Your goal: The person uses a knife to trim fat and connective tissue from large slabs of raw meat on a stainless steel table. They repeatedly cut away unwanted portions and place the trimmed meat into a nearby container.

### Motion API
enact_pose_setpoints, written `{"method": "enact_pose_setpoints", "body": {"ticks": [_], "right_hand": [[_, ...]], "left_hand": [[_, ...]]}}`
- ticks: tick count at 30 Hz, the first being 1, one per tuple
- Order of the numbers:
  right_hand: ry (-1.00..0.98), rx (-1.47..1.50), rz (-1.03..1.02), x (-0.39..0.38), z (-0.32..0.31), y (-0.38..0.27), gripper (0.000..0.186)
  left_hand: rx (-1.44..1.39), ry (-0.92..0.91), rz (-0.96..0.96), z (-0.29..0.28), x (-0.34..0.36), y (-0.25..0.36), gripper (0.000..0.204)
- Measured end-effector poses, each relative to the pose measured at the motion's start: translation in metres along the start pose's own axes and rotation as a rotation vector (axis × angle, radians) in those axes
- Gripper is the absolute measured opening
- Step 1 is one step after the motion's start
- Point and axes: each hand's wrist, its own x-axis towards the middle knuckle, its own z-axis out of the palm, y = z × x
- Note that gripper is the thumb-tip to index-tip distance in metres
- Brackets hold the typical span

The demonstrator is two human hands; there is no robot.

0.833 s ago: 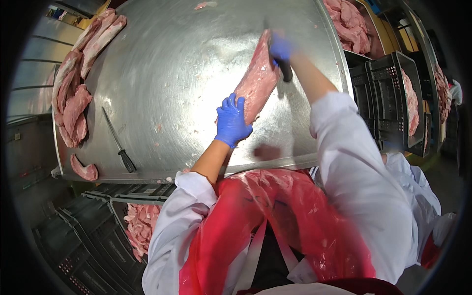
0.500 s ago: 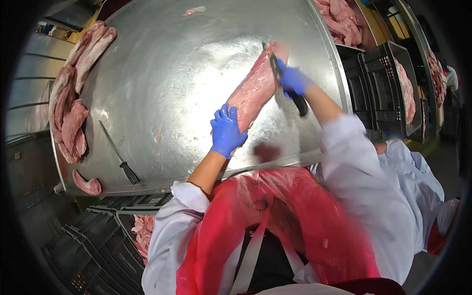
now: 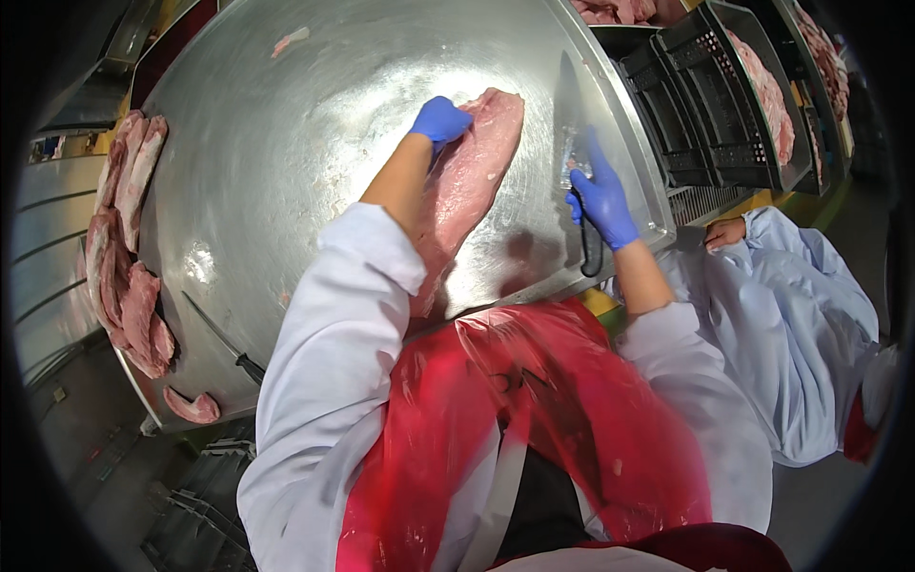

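Right hand [image 3: 602, 200] has a closed grip on the knife [image 3: 575, 143], blade up off the steel. Left hand [image 3: 440, 120] presses flat on the pork slab [image 3: 467, 191] mid-tabletop [image 3: 286, 162]. I'd hold the slab firm and cut away from those fingers. Black crates [image 3: 724, 105] at right hold more pork.

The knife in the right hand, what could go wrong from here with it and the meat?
1. The knife in the right hand points up, off the meat; swung back, it might nick the left hand on the far end of the cut.
2. Another person's hand rests close by the table edge, near the knife arm.
3. A second knife lies loose near the table's near edge and might get knocked off.
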Motion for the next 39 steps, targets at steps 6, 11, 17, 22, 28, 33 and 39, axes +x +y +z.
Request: {"method": "enact_pose_setpoints", "body": {"ticks": [6, 11, 17, 22, 28, 33, 39], "right_hand": [[-0.062, -0.15, -0.068, 0.08, 0.069, 0.012, 0.072], [-0.402, -0.549, -0.07, 0.07, 0.064, 0.007, 0.069], [-0.479, -0.217, 0.11, 0.089, 0.074, -0.006, 0.069], [-0.585, -0.419, 0.038, 0.018, 0.055, 0.0, 0.066], [-0.571, -0.335, 0.172, 0.079, 0.084, -0.003, 0.069], [-0.751, -0.471, -0.031, -0.004, 0.05, 0.003, 0.073], [-0.713, -0.401, 0.09, 0.047, 0.1, 0.007, 0.074]], "left_hand": [[-0.114, 0.174, 0.136, 0.0, -0.012, -0.003, 0.029], [-0.136, 0.258, 0.064, -0.002, -0.021, -0.004, 0.031], [-0.088, 0.262, 0.263, -0.002, -0.024, 0.012, 0.029], [-0.356, 0.229, 0.175, -0.028, -0.032, -0.015, 0.017], [-0.456, 0.194, 0.359, -0.022, -0.049, 0.017, 0.016], [-0.67, 0.36, 0.36, -0.049, -0.08, 0.003, 0.016], [-0.596, 0.255, 0.467, -0.057, -0.106, 0.036, 0.014]]}}
